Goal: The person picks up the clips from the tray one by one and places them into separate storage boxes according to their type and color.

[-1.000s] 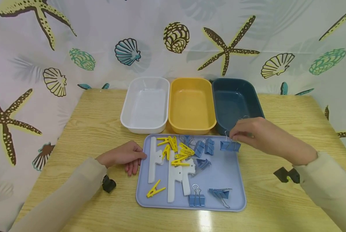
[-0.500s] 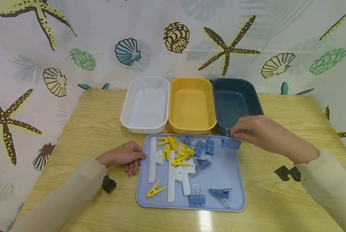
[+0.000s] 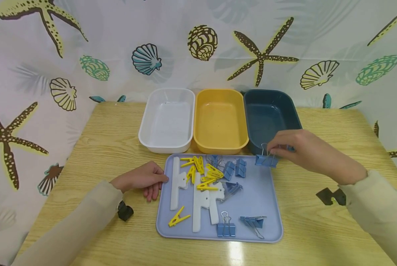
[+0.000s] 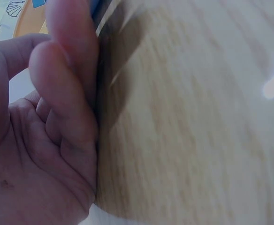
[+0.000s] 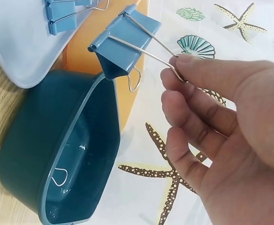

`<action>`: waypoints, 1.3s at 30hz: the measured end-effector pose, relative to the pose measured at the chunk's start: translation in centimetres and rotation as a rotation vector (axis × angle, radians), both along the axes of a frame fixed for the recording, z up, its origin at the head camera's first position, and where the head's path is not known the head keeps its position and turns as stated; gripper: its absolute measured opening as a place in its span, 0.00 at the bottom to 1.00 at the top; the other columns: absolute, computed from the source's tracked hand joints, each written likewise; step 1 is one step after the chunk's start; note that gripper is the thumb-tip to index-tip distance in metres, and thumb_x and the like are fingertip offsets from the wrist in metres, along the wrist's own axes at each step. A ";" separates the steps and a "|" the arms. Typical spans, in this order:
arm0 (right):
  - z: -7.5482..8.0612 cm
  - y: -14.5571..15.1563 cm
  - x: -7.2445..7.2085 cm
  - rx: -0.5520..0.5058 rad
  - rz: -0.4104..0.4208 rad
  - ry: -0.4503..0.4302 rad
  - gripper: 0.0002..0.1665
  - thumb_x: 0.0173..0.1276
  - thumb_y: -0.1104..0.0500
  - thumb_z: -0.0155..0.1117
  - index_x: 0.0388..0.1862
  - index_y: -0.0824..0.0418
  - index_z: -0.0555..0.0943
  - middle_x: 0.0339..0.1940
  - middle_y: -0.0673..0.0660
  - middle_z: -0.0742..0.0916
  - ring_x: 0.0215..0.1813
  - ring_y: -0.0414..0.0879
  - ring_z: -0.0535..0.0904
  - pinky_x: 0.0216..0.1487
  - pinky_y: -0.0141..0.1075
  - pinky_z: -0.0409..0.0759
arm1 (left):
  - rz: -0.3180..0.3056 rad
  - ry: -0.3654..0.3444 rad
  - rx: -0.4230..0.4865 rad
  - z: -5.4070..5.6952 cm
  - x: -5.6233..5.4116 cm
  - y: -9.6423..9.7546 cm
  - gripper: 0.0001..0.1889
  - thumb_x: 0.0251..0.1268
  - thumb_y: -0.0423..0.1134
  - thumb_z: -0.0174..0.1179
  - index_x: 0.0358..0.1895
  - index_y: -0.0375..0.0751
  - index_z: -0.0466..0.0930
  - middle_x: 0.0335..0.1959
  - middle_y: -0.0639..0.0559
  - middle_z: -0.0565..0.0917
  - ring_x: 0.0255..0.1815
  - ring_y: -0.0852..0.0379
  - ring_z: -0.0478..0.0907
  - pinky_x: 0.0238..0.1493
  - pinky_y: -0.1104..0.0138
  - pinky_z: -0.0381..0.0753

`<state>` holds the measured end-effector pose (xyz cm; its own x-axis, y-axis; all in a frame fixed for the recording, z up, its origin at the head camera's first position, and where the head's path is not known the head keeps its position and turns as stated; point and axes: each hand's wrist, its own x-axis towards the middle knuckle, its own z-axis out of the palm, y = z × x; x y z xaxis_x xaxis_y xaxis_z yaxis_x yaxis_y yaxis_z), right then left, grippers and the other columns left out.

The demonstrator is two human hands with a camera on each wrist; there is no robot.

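Note:
My right hand [image 3: 293, 147] pinches a blue binder clip [image 3: 266, 160] by a wire handle, between thumb and index finger. In the right wrist view the binder clip [image 5: 125, 42] hangs near the rim of the dark teal bin [image 5: 38, 136], and a wire loop [image 5: 59, 177] shows inside that bin. My left hand [image 3: 146, 180] rests on the table with its fingers loosely bent, touching the left rim of the lavender tray [image 3: 258, 199]. On the tray lie white bag clips [image 3: 174, 184], yellow clothespins [image 3: 178, 217] and more blue binder clips [image 3: 226, 229].
Behind the tray a white bin [image 3: 166, 146], a yellow bin [image 3: 221, 147] and the dark teal bin [image 3: 268, 94] stand side by side. A patterned curtain [image 3: 118, 33] hangs beyond the wooden table [image 3: 118, 125].
My right hand has moved slightly away from me and to the right, carrying the binder clip up toward the teal bin. The left hand has stayed in place.

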<state>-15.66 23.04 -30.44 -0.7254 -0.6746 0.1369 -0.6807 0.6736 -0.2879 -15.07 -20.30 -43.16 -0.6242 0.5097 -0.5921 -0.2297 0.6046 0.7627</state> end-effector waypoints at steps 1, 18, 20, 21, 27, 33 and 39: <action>0.0 0.0 0.0 0.001 -0.002 0.000 0.12 0.58 0.66 0.70 0.38 0.51 0.86 0.34 0.41 0.86 0.36 0.33 0.80 0.36 0.31 0.81 | 0.000 0.000 0.001 0.0 0.0 0.0 0.20 0.70 0.41 0.51 0.21 0.32 0.78 0.13 0.46 0.83 0.10 0.58 0.79 0.12 0.71 0.75; -0.2 0.4 -0.8 -0.026 -0.010 0.020 0.12 0.58 0.67 0.70 0.38 0.51 0.86 0.35 0.42 0.87 0.35 0.33 0.79 0.34 0.30 0.80 | 0.003 0.001 0.003 0.0 0.1 0.0 0.20 0.70 0.41 0.51 0.21 0.31 0.78 0.13 0.45 0.83 0.10 0.58 0.79 0.13 0.70 0.76; -0.2 0.4 -0.9 -0.028 -0.011 0.026 0.11 0.58 0.66 0.70 0.38 0.52 0.86 0.34 0.42 0.87 0.35 0.33 0.79 0.34 0.30 0.80 | 0.003 0.001 0.001 0.0 0.0 -0.1 0.20 0.70 0.41 0.51 0.21 0.32 0.78 0.13 0.46 0.83 0.10 0.57 0.79 0.14 0.70 0.76; -0.2 0.4 -1.0 -0.029 -0.013 0.026 0.11 0.58 0.66 0.70 0.38 0.52 0.86 0.34 0.42 0.86 0.35 0.33 0.79 0.34 0.30 0.80 | 0.002 0.002 0.000 0.0 0.0 -0.1 0.20 0.70 0.41 0.51 0.21 0.32 0.78 0.13 0.46 0.83 0.10 0.57 0.79 0.14 0.70 0.76; -0.2 0.5 -1.3 -0.040 -0.025 0.038 0.11 0.59 0.67 0.70 0.38 0.53 0.86 0.34 0.44 0.87 0.35 0.34 0.79 0.33 0.28 0.79 | 0.005 -0.001 -0.005 -0.1 0.0 -0.1 0.20 0.70 0.41 0.51 0.22 0.32 0.77 0.13 0.46 0.83 0.10 0.57 0.79 0.14 0.70 0.76; -0.3 0.7 -1.4 -0.045 -0.050 0.057 0.12 0.57 0.67 0.71 0.38 0.52 0.86 0.35 0.44 0.87 0.35 0.35 0.79 0.33 0.28 0.77 | 0.005 -0.003 -0.001 -0.2 0.0 -0.1 0.20 0.70 0.41 0.51 0.22 0.32 0.77 0.13 0.45 0.83 0.10 0.57 0.79 0.14 0.70 0.76; -0.5 0.8 -1.6 -0.042 -0.086 0.049 0.13 0.57 0.67 0.71 0.38 0.52 0.86 0.35 0.43 0.86 0.35 0.36 0.79 0.33 0.28 0.77 | 0.001 -0.003 -0.004 -0.3 0.0 -0.1 0.20 0.70 0.41 0.52 0.21 0.32 0.77 0.14 0.45 0.83 0.10 0.57 0.79 0.14 0.70 0.77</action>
<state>-17.22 23.85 -30.92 -0.7723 -0.6027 0.2009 -0.6347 0.7183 -0.2849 -15.12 -20.43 -43.46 -0.6234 0.5065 -0.5956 -0.2325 0.6072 0.7598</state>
